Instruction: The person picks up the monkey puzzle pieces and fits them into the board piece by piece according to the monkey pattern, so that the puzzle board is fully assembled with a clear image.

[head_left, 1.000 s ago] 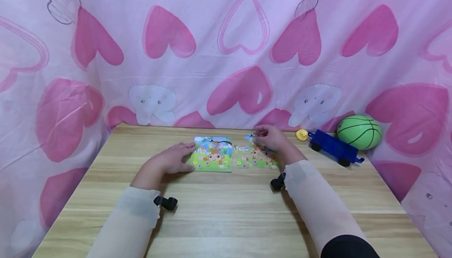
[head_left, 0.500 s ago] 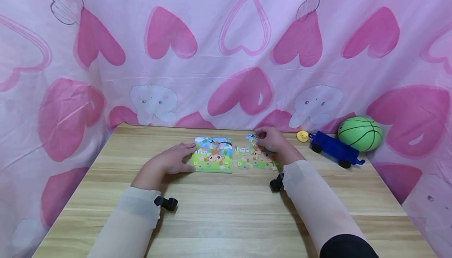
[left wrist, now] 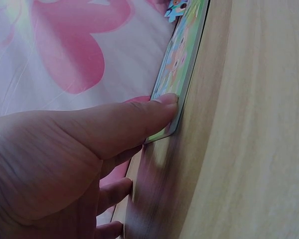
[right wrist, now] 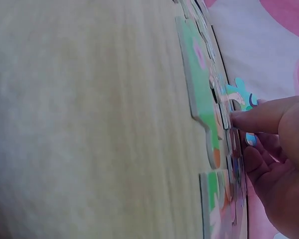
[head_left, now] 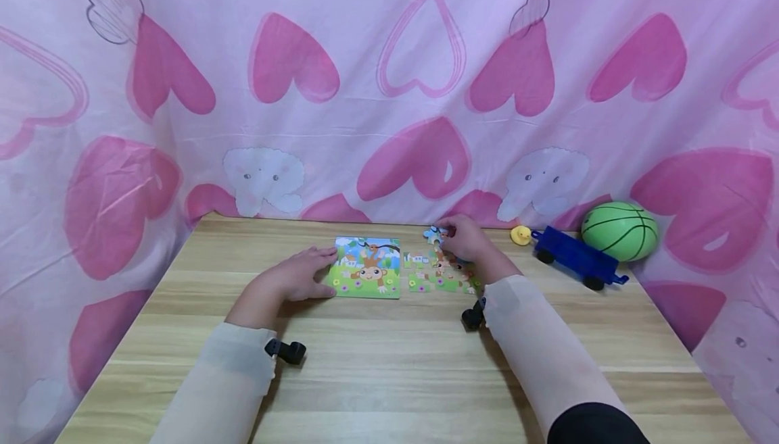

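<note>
A square monkey-picture puzzle board (head_left: 368, 268) lies on the wooden table. My left hand (head_left: 302, 274) rests at its left edge; in the left wrist view the thumb (left wrist: 164, 102) lies on the board's corner, other fingers reaching down beside it. Right of the board, several loose jigsaw pieces (head_left: 418, 282) lie close together. Above their far side, my right hand (head_left: 467, 238) pinches a blue jigsaw piece (head_left: 433, 234) between thumb and fingers. In the right wrist view this blue piece (right wrist: 244, 94) stands tilted, partly hidden by the fingers.
To the right are a small yellow duck (head_left: 521, 234), a blue toy wagon (head_left: 577, 253) and a green ball (head_left: 619, 231). A pink heart-patterned curtain (head_left: 414, 160) hangs along the table's back edge. Bare wood table (head_left: 377, 370) extends toward the front.
The blue jigsaw piece in my right hand has come up and tilted away from the pieces around it. My left hand stays where it was on the board.
</note>
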Demonstrator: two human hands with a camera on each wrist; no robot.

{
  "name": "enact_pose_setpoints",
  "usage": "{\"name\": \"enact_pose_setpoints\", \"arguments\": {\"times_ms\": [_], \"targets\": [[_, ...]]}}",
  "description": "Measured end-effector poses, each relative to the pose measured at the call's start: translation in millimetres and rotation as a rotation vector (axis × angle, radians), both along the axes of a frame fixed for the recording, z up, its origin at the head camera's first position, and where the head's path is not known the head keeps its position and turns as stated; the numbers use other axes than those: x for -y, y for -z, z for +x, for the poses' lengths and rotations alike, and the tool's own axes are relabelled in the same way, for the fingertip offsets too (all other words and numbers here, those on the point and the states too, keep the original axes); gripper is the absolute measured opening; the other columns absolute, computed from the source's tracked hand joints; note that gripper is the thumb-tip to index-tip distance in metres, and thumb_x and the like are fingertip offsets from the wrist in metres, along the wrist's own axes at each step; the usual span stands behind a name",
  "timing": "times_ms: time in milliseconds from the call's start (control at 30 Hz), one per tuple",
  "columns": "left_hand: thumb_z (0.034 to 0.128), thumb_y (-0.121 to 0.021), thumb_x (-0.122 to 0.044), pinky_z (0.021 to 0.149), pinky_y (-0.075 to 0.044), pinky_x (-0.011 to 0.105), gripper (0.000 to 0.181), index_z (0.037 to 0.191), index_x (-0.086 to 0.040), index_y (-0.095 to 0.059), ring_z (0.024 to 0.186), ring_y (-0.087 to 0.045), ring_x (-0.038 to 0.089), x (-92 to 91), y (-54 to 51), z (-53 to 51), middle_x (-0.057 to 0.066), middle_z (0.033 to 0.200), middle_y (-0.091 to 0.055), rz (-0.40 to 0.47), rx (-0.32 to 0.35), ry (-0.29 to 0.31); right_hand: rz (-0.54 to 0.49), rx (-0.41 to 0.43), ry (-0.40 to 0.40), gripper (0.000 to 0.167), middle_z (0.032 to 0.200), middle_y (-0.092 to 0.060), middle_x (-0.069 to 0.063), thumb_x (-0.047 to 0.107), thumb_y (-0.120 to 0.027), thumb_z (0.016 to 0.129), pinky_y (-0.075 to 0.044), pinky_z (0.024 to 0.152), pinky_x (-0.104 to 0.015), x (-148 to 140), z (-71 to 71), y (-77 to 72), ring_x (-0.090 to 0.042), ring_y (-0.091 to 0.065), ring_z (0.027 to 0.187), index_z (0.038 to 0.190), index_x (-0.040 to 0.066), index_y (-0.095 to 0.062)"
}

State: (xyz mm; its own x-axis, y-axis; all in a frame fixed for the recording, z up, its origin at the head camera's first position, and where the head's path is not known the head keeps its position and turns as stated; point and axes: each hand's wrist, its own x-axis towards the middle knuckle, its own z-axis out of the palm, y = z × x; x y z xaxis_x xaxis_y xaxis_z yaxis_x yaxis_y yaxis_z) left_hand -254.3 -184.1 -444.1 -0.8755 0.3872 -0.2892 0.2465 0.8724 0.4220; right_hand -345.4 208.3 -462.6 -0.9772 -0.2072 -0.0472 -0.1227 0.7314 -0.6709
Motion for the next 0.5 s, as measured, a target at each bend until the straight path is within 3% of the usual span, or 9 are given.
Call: {"name": "enact_pose_setpoints", "arguments": {"times_ms": [133, 333, 500], "targets": [[0.0979, -0.077, -0.042, 0.135, -0.020, 0.066, 0.083, 0.168, -0.019, -0.038, 0.167, -0.016, 0.044, -0.1, 0.0, 0.2, 0.004, 0.179, -0.029, 0.000, 0.002, -0.004, -0.019, 0.017, 0.024, 0.039, 0.127, -0.069, -0.011, 0.012, -0.069, 0.103, -0.058, 0.085, -0.036, 3.1, 3.2, -1.5, -0.028, -0.060, 0.101, 0.142, 0.014, -0.069], [0.0982, -0.077, -0.042, 0.135, -0.020, 0.065, 0.083, 0.168, -0.020, -0.038, 0.168, -0.015, 0.043, -0.3, -0.2, 0.8, 0.003, 0.179, -0.029, 0.000, 0.006, -0.014, -0.084, -0.014, -0.026, 0.038, 0.137, -0.070, -0.007, 0.017, -0.067, 0.106, -0.059, 0.077, -0.031, 18.7, 10.5, -5.6, -0.025, -0.063, 0.105, 0.144, 0.020, -0.069], [0.0983, -0.077, -0.043, 0.135, -0.020, 0.065, 0.083, 0.168, -0.021, -0.038, 0.168, -0.014, 0.043, -1.0, -1.4, 1.7, 0.003, 0.179, -0.029, -0.003, 0.010, -0.019, -0.141, 0.002, -0.046, 0.036, 0.132, -0.071, -0.004, 0.018, -0.068, 0.106, -0.061, 0.089, -0.035, 39.9, 18.4, -8.6, -0.024, -0.064, 0.112, 0.141, 0.023, -0.070]]}}
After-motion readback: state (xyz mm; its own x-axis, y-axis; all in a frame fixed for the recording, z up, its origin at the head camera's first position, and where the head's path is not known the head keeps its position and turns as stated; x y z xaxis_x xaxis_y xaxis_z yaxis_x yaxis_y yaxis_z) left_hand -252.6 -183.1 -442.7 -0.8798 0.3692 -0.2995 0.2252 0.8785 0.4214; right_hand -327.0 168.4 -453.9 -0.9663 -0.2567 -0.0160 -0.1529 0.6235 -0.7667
